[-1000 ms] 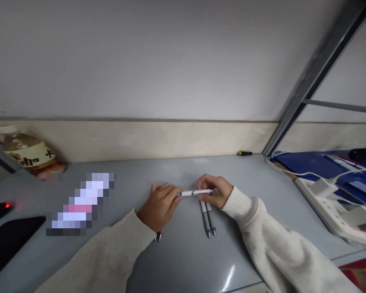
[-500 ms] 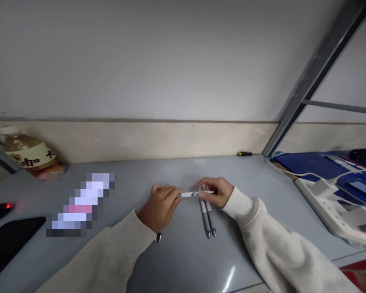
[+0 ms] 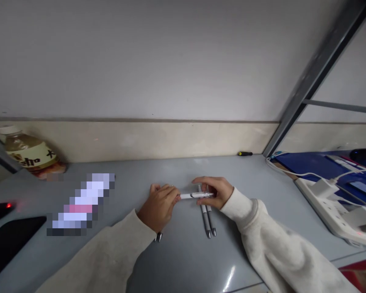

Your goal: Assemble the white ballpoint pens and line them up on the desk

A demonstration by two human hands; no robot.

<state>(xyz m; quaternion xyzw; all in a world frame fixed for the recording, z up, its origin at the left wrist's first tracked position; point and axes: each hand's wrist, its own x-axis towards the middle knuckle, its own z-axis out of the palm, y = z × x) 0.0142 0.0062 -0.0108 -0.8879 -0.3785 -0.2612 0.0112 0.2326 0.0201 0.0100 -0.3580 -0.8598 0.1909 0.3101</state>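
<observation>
White pen (image 3: 187, 196) is held crosswise over the far ends of the paired pens (image 3: 206, 221). Left of the paired pens, one end is clasped in the curled fingers of the left hand (image 3: 158, 207). Over the paired pens, the index finger of the right hand (image 3: 221, 190) is raised beside the clip end; whether that end is gripped cannot be told. Well right of the paired pens, a power strip (image 3: 323, 209) is seen.

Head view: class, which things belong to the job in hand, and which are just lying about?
Job in hand:
white pen
left hand, holding one end
right hand, at the other end
two similar pens lying nearby, probably

Just lying about, it seems:
labelled bottle
white power strip
small yellow-and-black object
pixelated object
</observation>
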